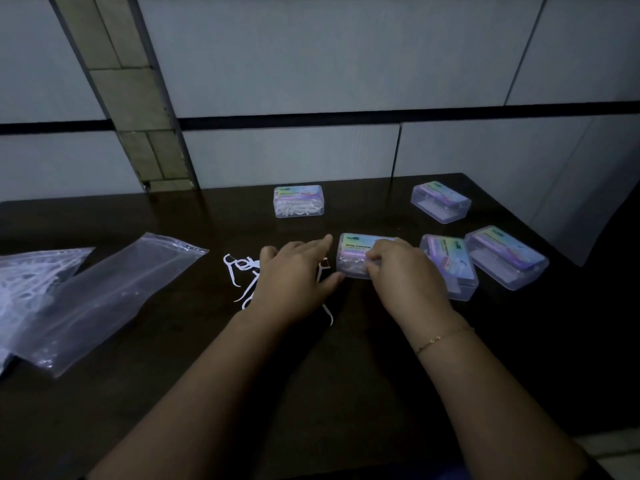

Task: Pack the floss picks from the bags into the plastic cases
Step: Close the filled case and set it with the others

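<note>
Working at a dark brown wooden table (346, 393) in dim light, we have both our hands on a clear rectangular plastic case with a pastel printed label (356, 251) that sits near the middle of the table top. Our right hand (403, 271) curls its fingers over the near right part of this case and grips it, a thin gold bracelet (443, 337) on the wrist. Our left hand (298, 275) lies with fingers straight and spread, the thumb touching the near left corner of the case and the forefinger reaching toward its far left corner; it clasps nothing. Under and just left of this hand lie a few loose white plastic floss picks (242, 271) on the bare wood. Toward the left edge lies a flat, clear zip-top plastic bag (114, 292), and beside it, at the very edge, a second clear bag holding white floss picks (31, 275). Near the far edge stands a closed clear case filled with white picks (299, 201). Toward the far right corner sit three more clear labelled cases: one far back (440, 201), one just right of our held case (450, 268), and one further right (506, 257)
</note>
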